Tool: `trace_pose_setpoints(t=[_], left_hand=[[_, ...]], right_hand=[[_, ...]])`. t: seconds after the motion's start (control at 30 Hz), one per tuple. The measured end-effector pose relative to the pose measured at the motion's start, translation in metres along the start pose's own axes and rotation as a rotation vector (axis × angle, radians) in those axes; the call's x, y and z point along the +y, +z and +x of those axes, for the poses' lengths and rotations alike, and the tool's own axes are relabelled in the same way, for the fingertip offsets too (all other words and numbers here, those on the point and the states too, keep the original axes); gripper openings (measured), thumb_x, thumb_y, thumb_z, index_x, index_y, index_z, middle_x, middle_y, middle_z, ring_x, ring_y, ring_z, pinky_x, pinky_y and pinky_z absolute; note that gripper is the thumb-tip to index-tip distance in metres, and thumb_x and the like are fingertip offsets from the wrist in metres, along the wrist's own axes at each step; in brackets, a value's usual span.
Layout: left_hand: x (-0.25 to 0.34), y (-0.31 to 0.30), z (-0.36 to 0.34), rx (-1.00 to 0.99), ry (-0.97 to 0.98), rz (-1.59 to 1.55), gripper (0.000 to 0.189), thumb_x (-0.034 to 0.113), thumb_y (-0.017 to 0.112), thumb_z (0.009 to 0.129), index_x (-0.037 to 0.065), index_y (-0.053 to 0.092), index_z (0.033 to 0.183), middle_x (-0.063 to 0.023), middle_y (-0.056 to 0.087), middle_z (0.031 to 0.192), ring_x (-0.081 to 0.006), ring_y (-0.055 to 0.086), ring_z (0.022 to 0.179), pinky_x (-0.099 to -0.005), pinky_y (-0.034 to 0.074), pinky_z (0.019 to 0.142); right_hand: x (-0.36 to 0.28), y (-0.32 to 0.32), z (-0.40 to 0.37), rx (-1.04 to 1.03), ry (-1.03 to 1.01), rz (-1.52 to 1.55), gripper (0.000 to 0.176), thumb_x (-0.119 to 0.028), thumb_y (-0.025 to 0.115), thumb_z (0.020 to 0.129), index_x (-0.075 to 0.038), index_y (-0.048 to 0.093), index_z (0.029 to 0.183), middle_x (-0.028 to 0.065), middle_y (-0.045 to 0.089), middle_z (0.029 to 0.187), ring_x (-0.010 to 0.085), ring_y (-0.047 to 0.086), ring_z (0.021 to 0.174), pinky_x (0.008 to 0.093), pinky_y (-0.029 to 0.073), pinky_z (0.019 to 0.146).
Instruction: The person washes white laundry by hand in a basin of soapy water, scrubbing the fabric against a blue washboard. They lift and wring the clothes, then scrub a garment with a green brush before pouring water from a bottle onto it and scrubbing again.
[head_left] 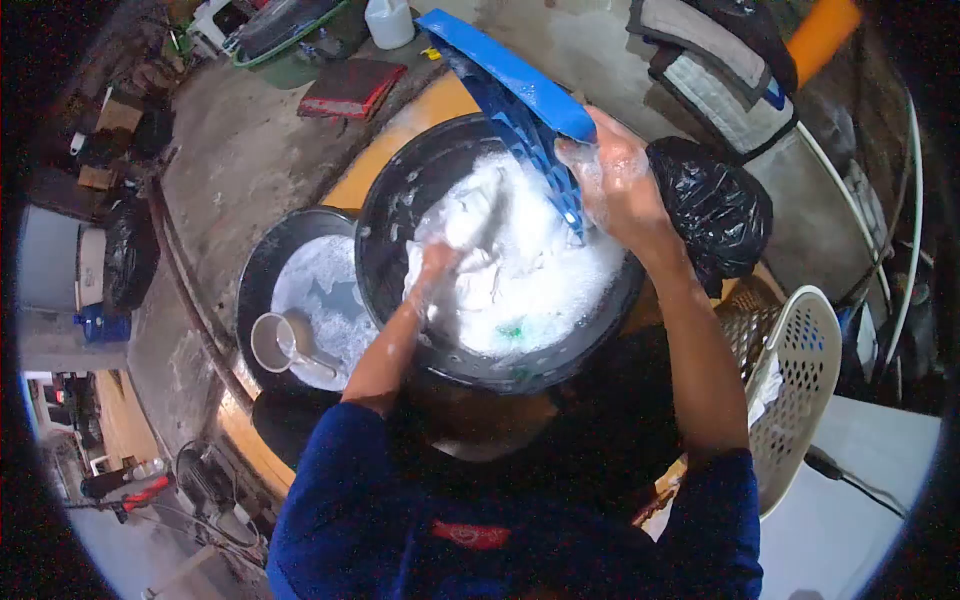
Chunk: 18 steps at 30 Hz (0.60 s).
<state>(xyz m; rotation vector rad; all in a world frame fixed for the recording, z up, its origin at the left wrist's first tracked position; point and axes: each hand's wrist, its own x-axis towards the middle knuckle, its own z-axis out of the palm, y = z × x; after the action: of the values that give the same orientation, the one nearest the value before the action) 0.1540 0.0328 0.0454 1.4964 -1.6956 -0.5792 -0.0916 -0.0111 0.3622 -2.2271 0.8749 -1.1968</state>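
Note:
A large black basin (400,190) holds suds and a soaked white cloth (475,215). My left hand (436,262) is closed on that cloth at the basin's left side, its fingertips partly hidden in cloth and foam. With my right hand (610,180), flecked with foam, I grip the edge of a blue washboard (515,80). The board is tilted over the basin's far right part, its lower end touching or close to the foam. A green spot shows in the suds near my side of the basin.
Left of the large basin, a smaller dark basin (258,262) holds soapy water and a dipper (272,342). A black plastic bag (710,210) and a cream perforated basket (800,390) stand at the right. Beyond are a red-edged dark pad (350,88) and a white jug (390,24).

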Motion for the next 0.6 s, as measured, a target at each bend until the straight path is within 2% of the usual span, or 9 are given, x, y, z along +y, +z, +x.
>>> trace_pose_setpoints(t=[0.13,0.23,0.33,0.37,0.43,0.47,0.53,0.57,0.6], left_hand=[[0.059,0.004,-0.042,0.016,0.198,0.230,0.044,0.038,0.075,0.054,0.005,0.062,0.082,-0.0078,0.063,0.072,-0.0215,0.060,0.064,-0.0305,0.047,0.063],[0.071,0.013,-0.072,-0.096,0.079,0.466,0.060,0.039,0.076,0.051,0.006,0.057,0.099,-0.0078,0.060,0.094,-0.0199,0.056,0.089,-0.0306,0.043,0.078],[0.079,0.011,-0.057,-0.119,0.193,0.314,0.050,0.033,0.069,0.064,0.005,0.054,0.103,-0.0081,0.057,0.102,-0.0217,0.053,0.096,-0.0328,0.039,0.085],[0.120,-0.012,-0.044,-0.106,0.197,0.061,0.040,0.027,0.061,0.071,0.007,0.054,0.104,-0.0081,0.057,0.103,-0.0219,0.052,0.097,-0.0335,0.039,0.086],[0.192,-0.067,-0.009,0.001,0.396,0.169,0.027,0.019,0.048,0.081,0.011,0.053,0.107,-0.0087,0.056,0.105,-0.0229,0.051,0.098,-0.0337,0.039,0.086],[0.202,-0.088,0.004,0.096,0.580,0.530,0.027,0.016,0.042,0.085,0.013,0.053,0.109,-0.0093,0.055,0.106,-0.0237,0.050,0.099,-0.0332,0.039,0.086],[0.259,-0.130,0.020,0.055,0.202,0.246,0.030,0.022,0.044,0.083,0.013,0.050,0.111,-0.0119,0.051,0.111,-0.0282,0.049,0.099,-0.0336,0.040,0.083],[0.248,-0.139,0.031,0.246,0.299,0.486,0.029,0.020,0.045,0.082,0.013,0.051,0.109,-0.0131,0.052,0.106,-0.0277,0.050,0.096,-0.0339,0.041,0.079],[0.271,-0.156,0.040,0.268,0.248,0.373,0.027,0.020,0.047,0.080,0.012,0.051,0.106,-0.0137,0.053,0.100,-0.0277,0.051,0.092,-0.0349,0.042,0.076]], right_hand=[[0.008,0.002,0.001,0.040,-0.136,-0.089,0.023,-0.008,0.051,0.078,0.003,0.051,0.099,0.0199,0.054,0.085,0.0315,0.052,0.075,0.0318,0.041,0.072],[0.008,0.002,0.001,0.010,-0.048,-0.079,0.022,-0.006,0.049,0.077,0.003,0.052,0.097,0.0215,0.053,0.092,0.0383,0.050,0.088,0.0391,0.039,0.077],[0.022,0.004,0.003,0.021,-0.089,-0.113,0.020,-0.008,0.050,0.076,0.003,0.053,0.093,0.0222,0.053,0.088,0.0389,0.050,0.086,0.0406,0.039,0.076],[0.024,0.004,0.003,0.037,-0.110,-0.128,0.021,-0.008,0.051,0.077,0.003,0.052,0.096,0.0216,0.054,0.089,0.0379,0.051,0.085,0.0389,0.039,0.075],[0.028,0.002,0.002,0.074,-0.148,-0.158,0.024,-0.010,0.052,0.079,0.001,0.051,0.100,0.0202,0.055,0.089,0.0361,0.053,0.083,0.0355,0.041,0.075],[0.028,0.001,0.000,0.074,-0.118,-0.168,0.024,-0.010,0.051,0.079,0.001,0.051,0.100,0.0207,0.055,0.090,0.0367,0.052,0.084,0.0360,0.041,0.075],[0.028,-0.003,0.000,0.081,-0.063,-0.191,0.023,-0.011,0.051,0.080,0.001,0.051,0.099,0.0216,0.055,0.090,0.0378,0.052,0.086,0.0370,0.040,0.076],[0.036,-0.001,0.002,0.110,-0.094,-0.212,0.023,-0.012,0.050,0.080,0.001,0.051,0.099,0.0219,0.055,0.090,0.0383,0.051,0.086,0.0376,0.040,0.076],[0.050,0.003,0.002,0.137,-0.124,-0.233,0.023,-0.012,0.050,0.080,0.001,0.052,0.098,0.0221,0.055,0.090,0.0387,0.051,0.086,0.0383,0.040,0.076]])
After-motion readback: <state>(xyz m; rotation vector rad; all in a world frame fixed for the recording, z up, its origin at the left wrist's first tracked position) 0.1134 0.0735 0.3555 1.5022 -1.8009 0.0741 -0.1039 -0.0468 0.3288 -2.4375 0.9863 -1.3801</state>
